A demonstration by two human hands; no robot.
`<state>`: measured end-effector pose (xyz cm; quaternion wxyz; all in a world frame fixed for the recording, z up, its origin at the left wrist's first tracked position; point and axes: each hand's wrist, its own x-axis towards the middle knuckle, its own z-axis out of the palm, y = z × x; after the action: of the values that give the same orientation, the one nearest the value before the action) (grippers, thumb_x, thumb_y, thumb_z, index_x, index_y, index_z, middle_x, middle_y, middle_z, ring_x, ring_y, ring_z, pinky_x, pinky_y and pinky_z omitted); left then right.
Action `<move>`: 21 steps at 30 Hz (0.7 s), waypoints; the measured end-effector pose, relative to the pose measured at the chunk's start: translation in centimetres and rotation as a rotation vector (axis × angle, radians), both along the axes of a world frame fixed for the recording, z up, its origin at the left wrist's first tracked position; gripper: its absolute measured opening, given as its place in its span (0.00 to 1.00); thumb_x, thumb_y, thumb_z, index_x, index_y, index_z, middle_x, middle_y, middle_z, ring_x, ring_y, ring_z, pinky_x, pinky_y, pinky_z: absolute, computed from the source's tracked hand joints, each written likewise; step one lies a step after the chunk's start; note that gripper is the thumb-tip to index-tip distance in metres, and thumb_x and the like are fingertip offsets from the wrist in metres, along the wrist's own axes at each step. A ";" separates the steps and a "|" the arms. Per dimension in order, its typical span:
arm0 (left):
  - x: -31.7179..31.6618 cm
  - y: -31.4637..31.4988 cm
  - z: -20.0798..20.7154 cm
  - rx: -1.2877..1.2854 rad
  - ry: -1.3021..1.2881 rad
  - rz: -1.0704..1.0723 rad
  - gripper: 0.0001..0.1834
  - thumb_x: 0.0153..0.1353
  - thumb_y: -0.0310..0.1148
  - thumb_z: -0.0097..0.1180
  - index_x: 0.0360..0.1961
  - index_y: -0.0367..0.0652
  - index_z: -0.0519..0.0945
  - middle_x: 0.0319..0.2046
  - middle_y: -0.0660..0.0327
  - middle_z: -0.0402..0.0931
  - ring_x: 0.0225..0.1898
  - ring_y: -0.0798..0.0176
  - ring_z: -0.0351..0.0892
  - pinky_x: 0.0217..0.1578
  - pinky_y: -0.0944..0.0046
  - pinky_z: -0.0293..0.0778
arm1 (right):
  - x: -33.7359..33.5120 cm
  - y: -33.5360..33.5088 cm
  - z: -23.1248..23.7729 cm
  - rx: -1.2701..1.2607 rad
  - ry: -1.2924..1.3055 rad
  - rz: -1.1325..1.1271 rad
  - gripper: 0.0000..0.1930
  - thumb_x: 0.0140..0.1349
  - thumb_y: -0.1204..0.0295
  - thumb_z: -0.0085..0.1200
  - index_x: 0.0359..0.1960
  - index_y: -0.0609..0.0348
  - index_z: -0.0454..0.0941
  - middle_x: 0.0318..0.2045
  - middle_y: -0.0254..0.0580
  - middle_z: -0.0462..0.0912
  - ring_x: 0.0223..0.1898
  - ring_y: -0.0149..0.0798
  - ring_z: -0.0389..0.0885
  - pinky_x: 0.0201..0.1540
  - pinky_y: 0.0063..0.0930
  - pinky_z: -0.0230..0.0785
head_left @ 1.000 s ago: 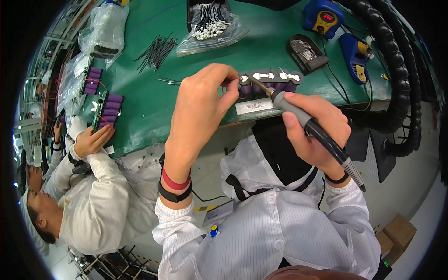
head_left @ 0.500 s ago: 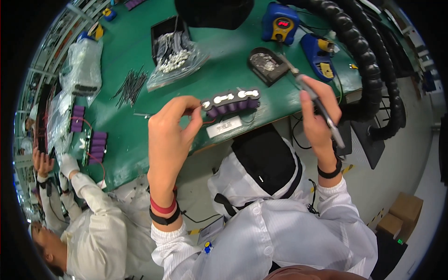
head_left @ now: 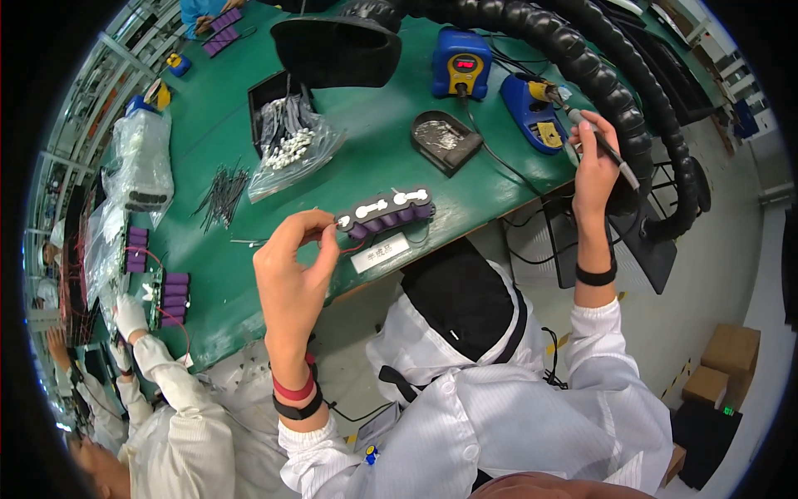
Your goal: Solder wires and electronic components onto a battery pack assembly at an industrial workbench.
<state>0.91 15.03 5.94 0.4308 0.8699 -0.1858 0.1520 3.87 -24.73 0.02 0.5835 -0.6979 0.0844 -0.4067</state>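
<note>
a green table (head_left: 208, 108) spreads beneath everything, its near edge slanting up toward the right; a thick black ribbed hose (head_left: 573, 58) arches over its far right side, with a dark flared hood (head_left: 332, 51) near its left end; below the hood, a clear bag (head_left: 287, 158) of white-ended leads lies partly in a black box (head_left: 256, 108); the left hand (head_left: 291, 274) and the right hand (head_left: 597, 158) are well apart; the left bends its thumb and forefinger toward each other at the left end of a purple battery pack (head_left: 386, 220), though i cannot tell whether they pinch anything; that pack lies near the table's front edge, white patches along its dark top; beyond it, to the right, stands a blue and yellow soldering station (head_left: 460, 66), with a matching iron stand (head_left: 528, 112) beside it; the right hand is closed around a soldering iron (head_left: 620, 166), whose front end is at the stand; between pack and station sits a small black tray (head_left: 457, 156) of silvery bits; left of the bag lies a heap of thin black strips (head_left: 223, 195); a white label (head_left: 381, 252) lies just in front of the pack, and a red wire (head_left: 355, 247) shows by its left end.
</note>
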 end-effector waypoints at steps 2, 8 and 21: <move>0.1 0.0 -0.3 -0.052 0.010 -0.017 0.06 0.60 0.17 0.64 0.39 0.31 0.82 0.35 0.54 0.86 0.37 0.61 0.88 0.42 0.65 0.83 | 1.3 -0.6 0.0 0.026 0.046 0.036 0.12 0.74 0.71 0.55 0.53 0.64 0.79 0.40 0.37 0.82 0.38 0.25 0.78 0.46 0.20 0.72; -0.3 0.4 -1.2 -0.094 0.011 -0.006 0.16 0.58 0.21 0.69 0.47 0.33 0.82 0.38 0.52 0.86 0.40 0.58 0.88 0.44 0.63 0.83 | 4.4 -1.2 -1.7 0.516 0.108 0.278 0.16 0.74 0.67 0.56 0.60 0.59 0.78 0.48 0.40 0.86 0.47 0.31 0.84 0.49 0.23 0.71; -0.3 0.4 -2.0 -0.177 -0.032 -0.041 0.28 0.54 0.20 0.71 0.58 0.35 0.79 0.40 0.54 0.84 0.41 0.59 0.86 0.45 0.63 0.83 | -3.4 15.1 0.1 -0.630 0.211 0.709 0.26 0.60 0.74 0.67 0.60 0.64 0.77 0.59 0.48 0.79 0.62 0.48 0.75 0.65 0.38 0.65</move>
<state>0.64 15.41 3.91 0.5059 0.8220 -0.1963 0.1726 0.49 -9.65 0.16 0.4347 -0.8637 -0.2273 -0.1157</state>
